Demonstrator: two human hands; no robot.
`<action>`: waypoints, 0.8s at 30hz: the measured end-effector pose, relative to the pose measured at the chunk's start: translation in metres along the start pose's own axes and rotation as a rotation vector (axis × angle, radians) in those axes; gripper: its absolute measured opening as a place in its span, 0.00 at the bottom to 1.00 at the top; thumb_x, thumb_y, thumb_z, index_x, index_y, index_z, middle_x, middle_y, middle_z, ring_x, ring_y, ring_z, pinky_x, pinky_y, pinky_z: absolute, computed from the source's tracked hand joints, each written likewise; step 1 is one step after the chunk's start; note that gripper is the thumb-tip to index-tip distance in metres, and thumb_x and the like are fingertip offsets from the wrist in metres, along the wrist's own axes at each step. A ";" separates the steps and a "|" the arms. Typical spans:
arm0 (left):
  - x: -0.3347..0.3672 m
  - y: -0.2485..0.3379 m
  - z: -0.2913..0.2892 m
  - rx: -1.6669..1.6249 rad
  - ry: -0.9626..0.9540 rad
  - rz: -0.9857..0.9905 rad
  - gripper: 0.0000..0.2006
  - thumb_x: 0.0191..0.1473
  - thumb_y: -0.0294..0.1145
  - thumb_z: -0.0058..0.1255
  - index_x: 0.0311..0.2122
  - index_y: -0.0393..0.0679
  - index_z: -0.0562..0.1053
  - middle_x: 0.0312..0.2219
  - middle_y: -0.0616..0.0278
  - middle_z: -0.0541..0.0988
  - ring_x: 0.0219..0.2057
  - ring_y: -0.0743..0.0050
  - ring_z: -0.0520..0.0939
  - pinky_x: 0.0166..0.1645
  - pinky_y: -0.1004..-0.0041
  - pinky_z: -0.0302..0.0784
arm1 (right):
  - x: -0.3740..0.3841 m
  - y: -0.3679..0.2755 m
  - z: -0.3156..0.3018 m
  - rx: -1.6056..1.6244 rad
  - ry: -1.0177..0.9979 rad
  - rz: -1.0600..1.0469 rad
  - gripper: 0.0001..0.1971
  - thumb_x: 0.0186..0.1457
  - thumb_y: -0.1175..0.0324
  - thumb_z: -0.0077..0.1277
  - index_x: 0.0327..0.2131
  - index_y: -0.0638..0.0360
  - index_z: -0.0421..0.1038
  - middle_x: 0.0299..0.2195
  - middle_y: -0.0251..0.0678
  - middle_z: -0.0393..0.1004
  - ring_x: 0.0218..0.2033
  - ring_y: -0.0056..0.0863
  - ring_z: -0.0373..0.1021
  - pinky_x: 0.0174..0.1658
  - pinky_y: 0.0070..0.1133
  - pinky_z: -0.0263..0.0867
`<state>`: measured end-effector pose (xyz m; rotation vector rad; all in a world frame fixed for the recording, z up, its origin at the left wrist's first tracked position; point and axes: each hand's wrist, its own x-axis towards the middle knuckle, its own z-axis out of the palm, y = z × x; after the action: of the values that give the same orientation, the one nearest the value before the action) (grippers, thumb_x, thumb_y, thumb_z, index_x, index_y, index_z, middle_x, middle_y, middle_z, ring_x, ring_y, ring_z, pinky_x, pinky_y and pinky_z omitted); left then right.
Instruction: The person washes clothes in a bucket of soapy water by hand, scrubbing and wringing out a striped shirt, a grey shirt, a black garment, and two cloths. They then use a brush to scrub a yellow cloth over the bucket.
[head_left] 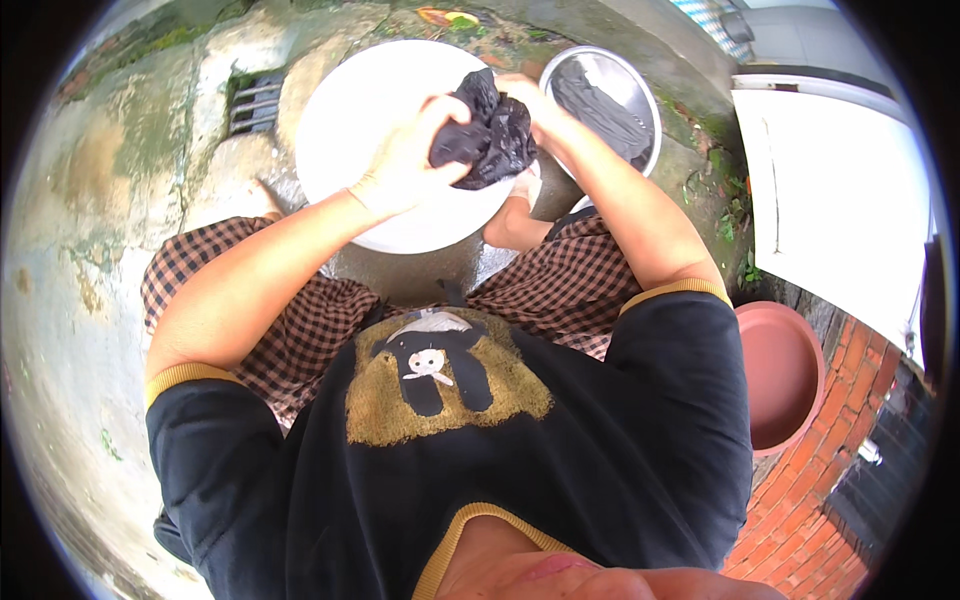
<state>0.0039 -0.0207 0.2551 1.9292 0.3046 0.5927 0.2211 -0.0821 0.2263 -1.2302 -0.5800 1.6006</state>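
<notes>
While the head view is looking down, the left hand (412, 155) and right hand (530, 106) are gripping a bunched, wet-looking black cloth (507, 140) over a white basin (345, 120), apparently squeezing it, the next move seemingly calling for a firm two-handed hold.

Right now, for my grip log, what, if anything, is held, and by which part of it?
A bunched black cloth: the grip of the left hand is on its left side, that of the right hand at its upper right.
</notes>
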 end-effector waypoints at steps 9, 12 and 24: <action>0.013 -0.054 0.008 -0.014 -0.224 -0.368 0.18 0.51 0.27 0.49 0.49 0.41 0.66 0.41 0.57 0.73 0.39 0.68 0.75 0.45 0.72 0.72 | -0.087 -0.146 -0.093 -0.778 0.935 -0.564 0.18 0.56 0.58 0.48 0.26 0.65 0.74 0.21 0.28 0.71 0.23 0.21 0.64 0.29 0.19 0.61; 0.011 -0.067 0.013 -0.098 -0.488 -0.521 0.15 0.51 0.27 0.49 0.45 0.40 0.68 0.41 0.56 0.74 0.40 0.68 0.76 0.46 0.72 0.72 | -0.113 -0.138 -0.137 -1.213 1.143 -0.666 0.16 0.54 0.57 0.51 0.36 0.60 0.74 0.31 0.40 0.77 0.30 0.27 0.72 0.38 0.24 0.66; 0.004 -0.078 0.003 0.425 -0.665 -0.367 0.13 0.52 0.32 0.47 0.43 0.45 0.71 0.42 0.51 0.75 0.46 0.52 0.74 0.52 0.64 0.67 | -0.182 0.097 -0.262 -0.875 0.988 -0.159 0.16 0.48 0.64 0.56 0.43 0.50 0.74 0.37 0.37 0.77 0.35 0.29 0.74 0.42 0.23 0.68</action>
<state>0.0130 0.0116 0.1841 2.2715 0.3579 -0.3918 0.4169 -0.3332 0.1284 -2.3049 -0.6919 0.3991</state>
